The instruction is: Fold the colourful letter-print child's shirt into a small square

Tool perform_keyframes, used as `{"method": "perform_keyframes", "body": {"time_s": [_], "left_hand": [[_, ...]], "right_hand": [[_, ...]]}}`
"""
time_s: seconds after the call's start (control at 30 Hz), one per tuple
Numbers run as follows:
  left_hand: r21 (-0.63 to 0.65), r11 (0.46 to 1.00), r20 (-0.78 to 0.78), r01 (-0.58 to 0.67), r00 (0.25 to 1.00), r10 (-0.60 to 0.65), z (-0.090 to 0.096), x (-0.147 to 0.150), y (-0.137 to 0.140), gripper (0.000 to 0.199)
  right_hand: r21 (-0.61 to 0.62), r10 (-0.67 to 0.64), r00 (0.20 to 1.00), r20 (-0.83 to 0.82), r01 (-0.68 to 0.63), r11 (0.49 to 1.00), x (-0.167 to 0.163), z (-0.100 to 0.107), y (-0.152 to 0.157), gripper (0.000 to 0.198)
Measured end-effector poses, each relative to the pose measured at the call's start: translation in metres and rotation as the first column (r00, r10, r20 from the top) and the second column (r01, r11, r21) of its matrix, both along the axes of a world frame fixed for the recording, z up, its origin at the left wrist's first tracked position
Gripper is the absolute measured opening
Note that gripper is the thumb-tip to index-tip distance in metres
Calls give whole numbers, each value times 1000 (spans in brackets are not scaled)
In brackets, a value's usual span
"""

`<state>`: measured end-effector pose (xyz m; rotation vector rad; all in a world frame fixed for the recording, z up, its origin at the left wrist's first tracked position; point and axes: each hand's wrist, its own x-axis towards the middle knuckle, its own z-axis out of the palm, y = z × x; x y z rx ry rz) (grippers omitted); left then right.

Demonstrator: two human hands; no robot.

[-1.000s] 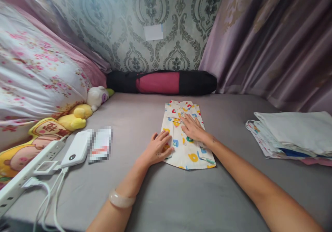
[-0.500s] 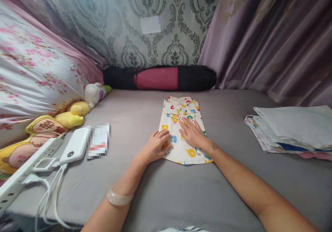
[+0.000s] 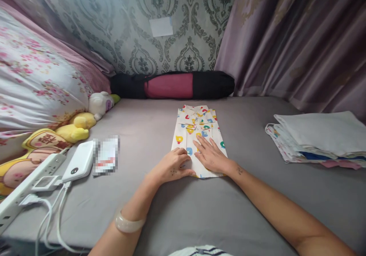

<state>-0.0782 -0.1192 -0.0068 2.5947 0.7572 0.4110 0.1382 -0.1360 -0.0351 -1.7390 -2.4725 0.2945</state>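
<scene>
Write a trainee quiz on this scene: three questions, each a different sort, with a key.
1. True or false: the right hand rests on the printed shirt.
2. Is the pale bangle worn on the left side or the right?
3. Where in the picture does the stack of folded cloth lie? A) left of the shirt; B) right of the shirt; C) on top of the shirt.

Key: 1. True. 2. Left. 3. B.
</scene>
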Motion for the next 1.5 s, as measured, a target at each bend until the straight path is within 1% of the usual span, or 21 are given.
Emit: {"method": "perform_keyframes", "body": {"time_s": [0.1, 0.17, 0.27, 0.37, 0.43, 0.53, 0.6, 0.67, 0.73, 0.8, 0.83, 0.9, 0.93, 0.97, 1.03, 1.07, 1.13, 1.23, 1.27, 1.4, 1.5], "left_hand": [[-8, 999, -39, 37, 999, -37, 4, 0, 0, 47], [-14, 998, -51, 65, 997, -65, 5, 0, 0, 44], [-31, 994, -53, 104, 993, -106, 7, -1, 0, 33], [-46, 990, -52, 132, 990, -134, 8, -1, -2, 21], [-42, 990, -58, 134, 989, -137, 8, 0, -3, 16], [-24, 993, -69, 118, 990, -120, 7, 2, -3, 16], [-14, 994, -67, 108, 992, -109, 5, 3, -3, 17], [-5, 996, -64, 89, 994, -89, 2, 4, -3, 17], [3, 999, -69, 46, 997, -46, 0, 4, -2, 15], [9, 1000, -71, -17, 997, 18, -3, 5, -2, 12], [11, 999, -64, -52, 997, 52, -4, 5, -3, 11], [8, 994, -37, -113, 993, 113, -6, 6, -3, 9], [6, 990, -21, -140, 990, 140, -7, 6, -4, 9], [5, 987, -5, -163, 987, 163, -8, 6, -4, 9], [7, 981, 23, -192, 981, 192, -9, 7, -4, 12], [11, 981, 36, -192, 981, 192, -10, 6, -4, 13], [18, 987, 48, -163, 986, 162, -11, 6, -3, 15], [44, 993, 14, -110, 994, 110, -10, 2, -1, 33], [55, 993, -4, -102, 995, 102, -9, 0, 1, 34], [63, 994, -49, -92, 994, 95, -4, -8, 7, 32], [37, 988, -39, -153, 987, 154, -3, -14, 12, 27]], "right_hand": [[20, -4, 1000, -12, 4, 1000, -1, -2, 0, 59], [7, -6, 1000, -28, 6, 1000, 0, 0, -1, 59], [-51, 8, 997, -79, -12, 999, 3, 5, -1, 60], [-102, 28, 984, -175, -46, 994, 10, 11, 2, 61], [-88, -3, 968, -250, -20, 996, 15, 17, 4, 59], [-61, -81, 942, -325, 64, 996, 23, 31, 5, 46], [-116, -104, 952, -288, 73, 991, 28, 45, 2, 39], [-203, -98, 977, -189, 59, 977, 31, 60, -6, 40], [-265, -81, 991, -107, 50, 963, 33, 73, -18, 39], [-308, -48, 997, -60, 28, 951, 33, 79, -30, 41], [-317, -26, 999, -48, 10, 948, 32, 80, -36, 46], [-303, 16, 999, -38, -26, 952, 28, 78, -44, 56], [-282, 25, 999, -27, -31, 959, 25, 75, -46, 56], [-255, 21, 1000, -8, -22, 967, 23, 73, -48, 51], [-196, -6, 999, 46, 15, 980, 19, 68, -46, 35], [-172, -21, 997, 76, 34, 984, 19, 66, -45, 30], [-142, -40, 993, 116, 56, 988, 20, 64, -40, 27], [-122, -49, 993, 108, 62, 991, 28, 64, -33, 25], [-121, -49, 994, 99, 61, 991, 31, 65, -31, 25], [-144, -58, 995, 78, 69, 987, 46, 67, -24, 19], [-154, -104, 991, 87, 117, 981, 55, 71, -21, 19]]}}
